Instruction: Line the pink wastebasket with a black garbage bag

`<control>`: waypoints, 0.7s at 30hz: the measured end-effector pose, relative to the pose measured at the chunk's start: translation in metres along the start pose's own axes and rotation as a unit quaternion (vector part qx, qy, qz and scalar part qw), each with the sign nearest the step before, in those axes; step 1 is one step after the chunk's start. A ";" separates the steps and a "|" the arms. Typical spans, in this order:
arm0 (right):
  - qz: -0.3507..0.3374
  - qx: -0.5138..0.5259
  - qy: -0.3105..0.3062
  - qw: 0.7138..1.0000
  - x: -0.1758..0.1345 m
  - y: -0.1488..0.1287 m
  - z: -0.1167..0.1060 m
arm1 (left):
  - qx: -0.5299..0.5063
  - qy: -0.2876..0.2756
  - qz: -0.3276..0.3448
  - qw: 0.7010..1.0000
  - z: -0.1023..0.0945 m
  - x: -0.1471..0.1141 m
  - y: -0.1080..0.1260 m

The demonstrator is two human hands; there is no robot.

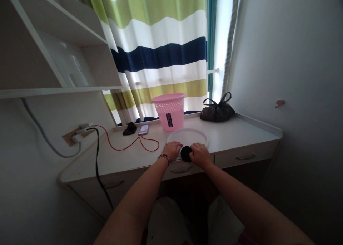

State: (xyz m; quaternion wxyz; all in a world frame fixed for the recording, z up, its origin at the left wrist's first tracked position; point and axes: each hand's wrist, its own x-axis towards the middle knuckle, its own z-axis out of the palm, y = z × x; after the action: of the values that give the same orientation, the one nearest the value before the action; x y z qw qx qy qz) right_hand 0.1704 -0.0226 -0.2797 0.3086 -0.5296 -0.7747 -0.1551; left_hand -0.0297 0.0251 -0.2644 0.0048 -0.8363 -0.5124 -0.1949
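A round white tray [187, 130] with a raised rim lies at the desk's front edge. My left hand [173, 150], a beaded bracelet on its wrist, grips the tray's near left rim with its fingers bent over it. At the near right side, my right hand [200, 155] is closed on a rounded black thing [185, 154], soft-looking, perhaps a cloth; its exact kind does not show. This black thing sits between my two hands, over the tray's near rim. Just behind the tray stands a pink plastic wastebasket [171, 112] with a perforated upper band and a dark label.
A tied black plastic bag [217, 112] rests at the back right of the white desk [241, 139]. On the left lie a small black bundle [130, 128] and a phone [144, 129] with a red cable [120, 149]. A shelf unit [61, 89] overhangs the left side.
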 end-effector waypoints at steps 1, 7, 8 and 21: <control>0.001 0.000 -0.002 1.000 0.000 0.000 0.000 | -0.001 0.000 -0.001 1.000 0.000 0.000 0.000; 0.007 0.001 -0.002 1.000 0.000 -0.001 -0.001 | -0.006 0.000 0.000 1.000 -0.001 0.000 0.001; 0.006 0.002 -0.001 1.000 0.000 0.000 -0.001 | -0.006 0.001 0.002 1.000 -0.001 0.000 0.001; 0.002 0.005 0.000 1.000 0.001 0.000 0.001 | -0.004 0.004 0.006 1.000 -0.002 0.000 0.001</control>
State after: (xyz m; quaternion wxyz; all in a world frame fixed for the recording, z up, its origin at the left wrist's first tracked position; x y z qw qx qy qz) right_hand 0.1701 -0.0218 -0.2797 0.3119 -0.5299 -0.7742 -0.1502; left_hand -0.0298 0.0241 -0.2626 0.0048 -0.8383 -0.5070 -0.2005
